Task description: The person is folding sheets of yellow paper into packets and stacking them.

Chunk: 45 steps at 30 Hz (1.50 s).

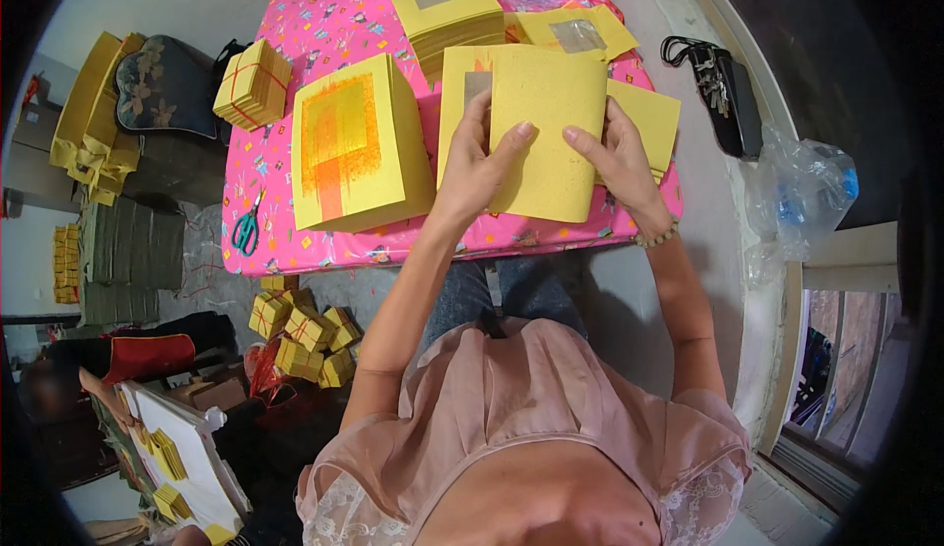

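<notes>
With our left hand (477, 161) half closed, we grip the left side of a bent yellow sheet (547, 138), thumb on its face. Our right hand (626, 165), equally curled, pinches the right side, so the sheet sits between both hands, while left of them stands an orange-marked yellow stack (352, 143)

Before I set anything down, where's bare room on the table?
The widest bare patch of pink tablecloth is far left, bordered by the tied bundle, the marked stack and the patched stack. A smaller one lies between scissors and the marked stack. The right side is crowded: left hand and right hand hold yellow paper, with more sheets around.
</notes>
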### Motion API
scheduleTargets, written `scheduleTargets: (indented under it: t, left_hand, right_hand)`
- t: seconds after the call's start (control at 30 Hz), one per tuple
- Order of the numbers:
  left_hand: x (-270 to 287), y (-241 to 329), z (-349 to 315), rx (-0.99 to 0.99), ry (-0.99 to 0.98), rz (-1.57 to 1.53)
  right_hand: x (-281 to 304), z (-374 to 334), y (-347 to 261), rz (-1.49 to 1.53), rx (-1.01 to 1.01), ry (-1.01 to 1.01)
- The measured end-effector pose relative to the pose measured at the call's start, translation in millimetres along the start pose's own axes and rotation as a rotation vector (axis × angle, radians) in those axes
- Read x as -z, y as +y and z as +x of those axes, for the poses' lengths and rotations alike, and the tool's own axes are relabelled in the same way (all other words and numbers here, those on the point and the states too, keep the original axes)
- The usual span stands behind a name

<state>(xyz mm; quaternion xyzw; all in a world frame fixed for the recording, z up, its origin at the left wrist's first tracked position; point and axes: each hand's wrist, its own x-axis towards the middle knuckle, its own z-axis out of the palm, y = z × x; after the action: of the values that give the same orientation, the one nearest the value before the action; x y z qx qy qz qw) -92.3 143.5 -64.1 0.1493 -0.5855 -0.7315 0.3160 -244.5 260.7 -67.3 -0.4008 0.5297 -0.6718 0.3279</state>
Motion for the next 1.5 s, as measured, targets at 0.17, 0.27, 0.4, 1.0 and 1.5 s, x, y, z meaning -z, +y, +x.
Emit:
scheduleTargets:
  t: [0.17, 0.27, 0.4, 1.0, 1.5]
  left_hand:
    - [8.7, 11.4, 3.8, 0.297, -0.104, -0.107]
    - [8.3, 13.5, 3.6, 0.295, -0.117, -0.111]
    - [8.4, 8.4, 2.6, 0.296, -0.12, -0.096]
    - [-0.3, -7.6, -7.3, 0.054, -0.118, -0.025]
    - [-4.9, -24.0, -27.4, -0.168, 0.04, 0.033]
  right_hand:
    - [7.5, 2.1, 3.3, 0.017, -0.063, -0.016]
    - [7.3, 2.7, 3.2, 0.004, -0.072, -0.022]
    - [8.3, 2.6, 6.9, -0.001, -0.07, -0.038]
    - [9.0, 0.9, 6.6, -0.041, -0.094, -0.098]
    - [-1.2, -8.9, -3.5, -0.021, -0.086, -0.115]
